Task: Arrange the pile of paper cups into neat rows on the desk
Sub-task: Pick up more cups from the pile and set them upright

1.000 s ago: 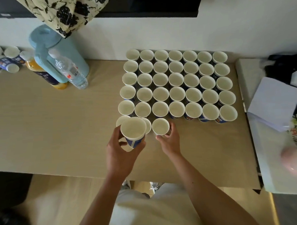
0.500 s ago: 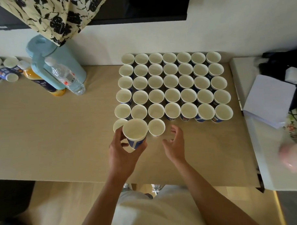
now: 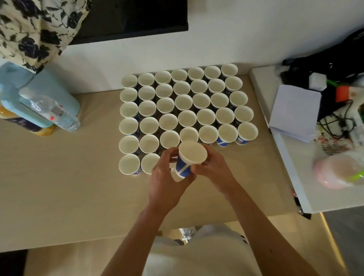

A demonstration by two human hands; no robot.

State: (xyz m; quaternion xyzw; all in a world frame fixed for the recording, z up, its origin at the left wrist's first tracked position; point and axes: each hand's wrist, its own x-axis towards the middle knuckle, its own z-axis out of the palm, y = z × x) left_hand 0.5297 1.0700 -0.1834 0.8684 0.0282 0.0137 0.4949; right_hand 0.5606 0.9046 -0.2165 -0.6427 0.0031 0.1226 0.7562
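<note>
Several white-and-blue paper cups (image 3: pixel 186 119) stand upright in tight rows on the beige desk (image 3: pixel 65 183), against the wall. A short front row starts at the left with two cups (image 3: pixel 129 164); a third one is hidden behind my hands. Above that row's right end, both hands hold a stack of cups (image 3: pixel 190 158), tilted, mouth facing up. My left hand (image 3: pixel 168 177) grips the stack's blue side from the left. My right hand (image 3: pixel 213 167) pinches it from the right.
A light blue jug (image 3: pixel 37 95), a clear water bottle (image 3: pixel 52 111) and an orange bottle (image 3: pixel 40 130) stand at the back left. A white side table (image 3: pixel 298 175) on the right carries papers (image 3: pixel 293 111), cables and a pink lidded cup (image 3: pixel 339 169). Patterned cloth (image 3: pixel 28 29) hangs top left.
My left hand carried the cup stack rightward. My right hand left the placed cup and took hold of the stack. The camera shifted so the scene sits further right and lower.
</note>
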